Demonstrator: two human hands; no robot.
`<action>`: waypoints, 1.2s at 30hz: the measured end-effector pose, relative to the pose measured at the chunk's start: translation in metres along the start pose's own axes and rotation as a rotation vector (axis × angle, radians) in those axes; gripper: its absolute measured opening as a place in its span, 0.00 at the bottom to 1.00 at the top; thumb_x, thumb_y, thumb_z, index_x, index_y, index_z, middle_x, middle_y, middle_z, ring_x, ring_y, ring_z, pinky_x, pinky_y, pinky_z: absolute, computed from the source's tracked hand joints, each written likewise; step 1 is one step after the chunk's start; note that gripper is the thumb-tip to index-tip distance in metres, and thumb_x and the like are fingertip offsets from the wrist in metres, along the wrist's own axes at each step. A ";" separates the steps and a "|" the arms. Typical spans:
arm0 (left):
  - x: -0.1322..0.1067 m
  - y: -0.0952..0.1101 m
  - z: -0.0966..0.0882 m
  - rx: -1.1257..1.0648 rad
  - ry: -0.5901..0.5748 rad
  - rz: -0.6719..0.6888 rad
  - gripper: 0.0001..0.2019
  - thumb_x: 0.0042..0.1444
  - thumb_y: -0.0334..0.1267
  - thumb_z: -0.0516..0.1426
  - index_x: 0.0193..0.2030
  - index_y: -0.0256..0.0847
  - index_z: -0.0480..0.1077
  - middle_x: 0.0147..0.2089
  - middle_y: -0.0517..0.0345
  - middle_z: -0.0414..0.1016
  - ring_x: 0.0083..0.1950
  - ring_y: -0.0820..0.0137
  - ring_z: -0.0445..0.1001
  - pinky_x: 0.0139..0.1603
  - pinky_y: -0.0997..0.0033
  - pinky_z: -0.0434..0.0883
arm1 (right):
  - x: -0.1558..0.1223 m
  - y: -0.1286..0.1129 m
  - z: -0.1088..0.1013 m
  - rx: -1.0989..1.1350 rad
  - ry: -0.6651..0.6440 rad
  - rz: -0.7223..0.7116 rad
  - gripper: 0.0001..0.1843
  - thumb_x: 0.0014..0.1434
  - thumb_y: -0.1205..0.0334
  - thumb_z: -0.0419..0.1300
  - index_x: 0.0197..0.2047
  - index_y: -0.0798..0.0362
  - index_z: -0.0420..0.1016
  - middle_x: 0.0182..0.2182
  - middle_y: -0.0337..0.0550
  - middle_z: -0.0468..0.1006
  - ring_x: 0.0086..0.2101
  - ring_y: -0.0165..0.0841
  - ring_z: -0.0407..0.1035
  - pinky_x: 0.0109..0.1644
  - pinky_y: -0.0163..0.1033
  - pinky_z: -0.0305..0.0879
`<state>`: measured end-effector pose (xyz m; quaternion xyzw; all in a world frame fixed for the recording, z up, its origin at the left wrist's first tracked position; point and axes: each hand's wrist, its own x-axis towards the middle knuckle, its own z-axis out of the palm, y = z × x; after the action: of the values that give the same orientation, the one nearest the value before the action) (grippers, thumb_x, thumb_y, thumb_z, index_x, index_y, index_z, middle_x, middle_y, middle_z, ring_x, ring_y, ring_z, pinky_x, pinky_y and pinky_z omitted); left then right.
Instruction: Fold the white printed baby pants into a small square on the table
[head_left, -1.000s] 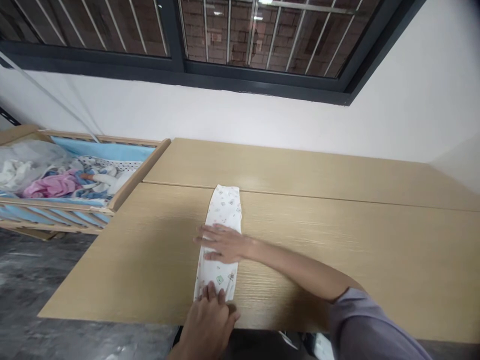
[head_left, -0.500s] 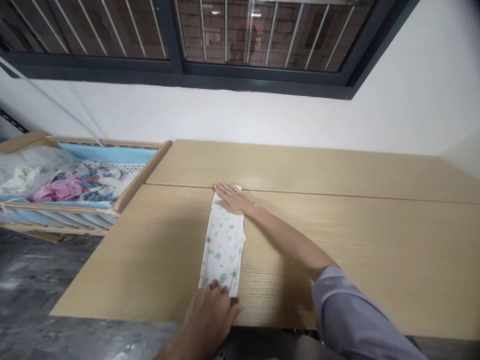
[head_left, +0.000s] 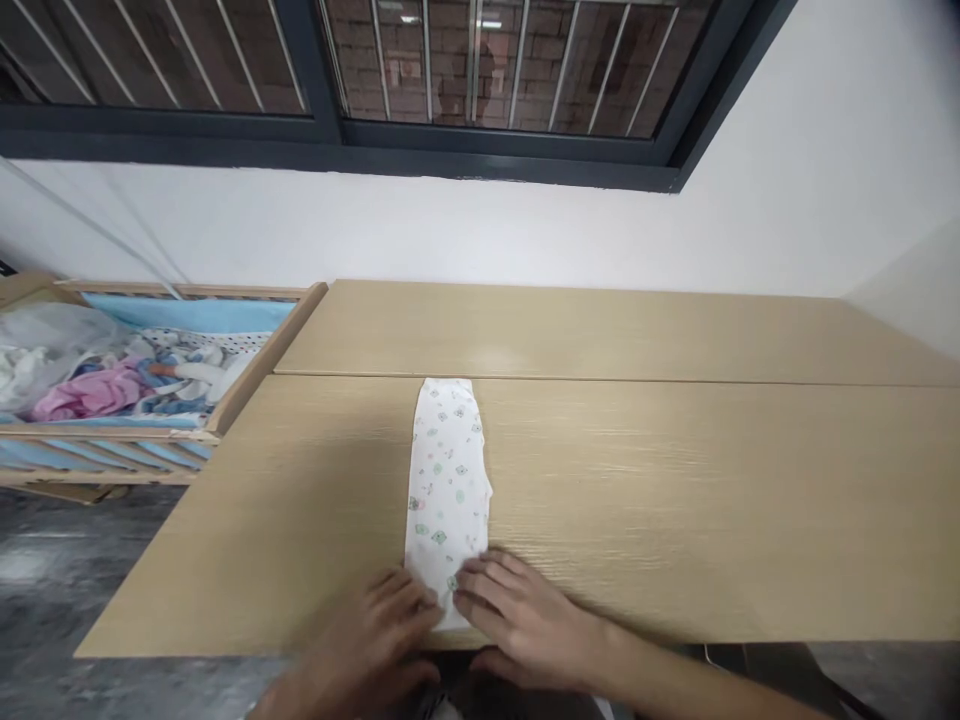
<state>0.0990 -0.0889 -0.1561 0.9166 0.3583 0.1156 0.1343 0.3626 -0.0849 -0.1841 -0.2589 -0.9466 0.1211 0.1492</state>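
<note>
A pair of white baby trousers with a small green and pink print lies folded lengthwise into a narrow strip on the wooden table. Its near end reaches the table's front edge. My left hand, slightly blurred, rests at the near left corner of the trousers, fingers bent and thumb apart. On the opposite side my right hand has its fingertips on the near right edge of the cloth, with the thumb spread below. Neither hand is closed round the fabric.
The wide wooden tabletop has a seam across it and runs to the white wall below a dark-framed window. At the left stands a wooden crib with blue lining, holding a pink cloth and other rumpled textiles.
My right hand has come off the trousers' far end to their near right edge. My left hand has shifted slightly left and down. The view has turned a little right.
</note>
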 end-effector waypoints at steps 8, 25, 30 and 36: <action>-0.018 0.022 0.022 -0.068 0.107 0.129 0.17 0.61 0.21 0.51 0.50 0.43 0.71 0.40 0.57 0.80 0.40 0.67 0.76 0.46 0.69 0.75 | -0.015 -0.028 0.012 0.101 0.075 0.097 0.15 0.68 0.67 0.55 0.55 0.49 0.75 0.49 0.45 0.81 0.48 0.39 0.75 0.58 0.47 0.72; 0.191 -0.119 -0.049 0.037 0.189 -0.346 0.15 0.69 0.39 0.50 0.49 0.37 0.76 0.50 0.49 0.81 0.51 0.62 0.77 0.54 0.64 0.70 | 0.126 0.187 -0.048 0.438 0.319 0.675 0.14 0.62 0.63 0.60 0.51 0.55 0.71 0.32 0.37 0.73 0.32 0.31 0.68 0.36 0.35 0.66; 0.203 -0.111 -0.039 0.189 0.209 -0.377 0.17 0.70 0.35 0.46 0.51 0.33 0.75 0.57 0.39 0.77 0.58 0.56 0.72 0.60 0.57 0.66 | 0.137 0.194 -0.043 0.315 0.298 0.738 0.12 0.63 0.65 0.56 0.50 0.56 0.73 0.40 0.47 0.76 0.42 0.37 0.71 0.48 0.42 0.68; 0.139 -0.033 -0.017 0.300 0.165 -0.347 0.22 0.70 0.45 0.47 0.53 0.32 0.75 0.50 0.37 0.79 0.50 0.52 0.76 0.52 0.53 0.70 | 0.121 0.142 -0.050 0.007 0.214 0.325 0.29 0.73 0.52 0.47 0.72 0.55 0.54 0.69 0.60 0.60 0.69 0.47 0.53 0.70 0.56 0.53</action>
<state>0.1725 0.0324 -0.1351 0.8384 0.5335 0.1108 -0.0151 0.3448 0.1049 -0.1542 -0.4190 -0.8708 0.1185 0.2284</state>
